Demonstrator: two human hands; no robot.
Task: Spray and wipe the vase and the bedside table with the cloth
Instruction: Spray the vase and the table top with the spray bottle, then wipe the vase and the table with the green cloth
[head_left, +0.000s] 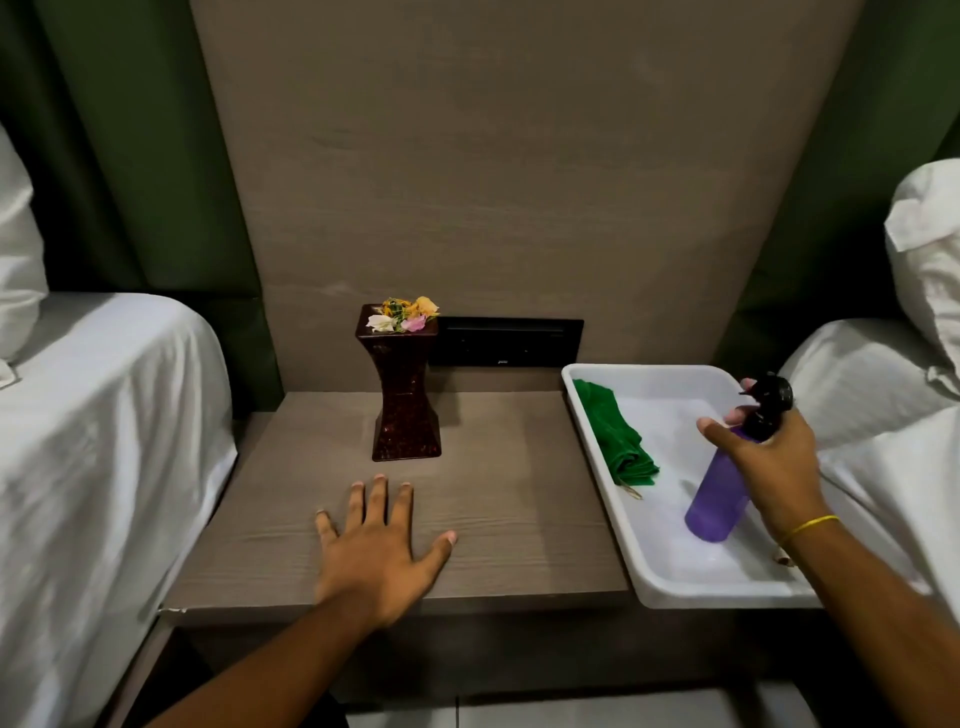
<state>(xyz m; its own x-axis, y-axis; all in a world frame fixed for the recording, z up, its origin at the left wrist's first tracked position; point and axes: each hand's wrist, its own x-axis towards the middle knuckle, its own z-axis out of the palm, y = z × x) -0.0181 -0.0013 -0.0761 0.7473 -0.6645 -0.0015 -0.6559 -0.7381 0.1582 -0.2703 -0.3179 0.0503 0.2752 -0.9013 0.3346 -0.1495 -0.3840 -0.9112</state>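
Observation:
A dark red-brown vase (405, 395) with flowers on top stands upright at the back of the wooden bedside table (509, 499). My left hand (376, 545) lies flat on the table in front of the vase, fingers spread, holding nothing. My right hand (769, 457) grips a purple spray bottle (719, 493) with a black head, held tilted over the white tray (597, 457). A folded green cloth (615, 436) lies in the tray's left part.
The white tray overhangs the table's right side. Beds with white sheets flank the table, the left bed (93, 441) and the right bed (883, 415) with pillows. A black socket panel (509, 343) sits on the wall panel behind the vase.

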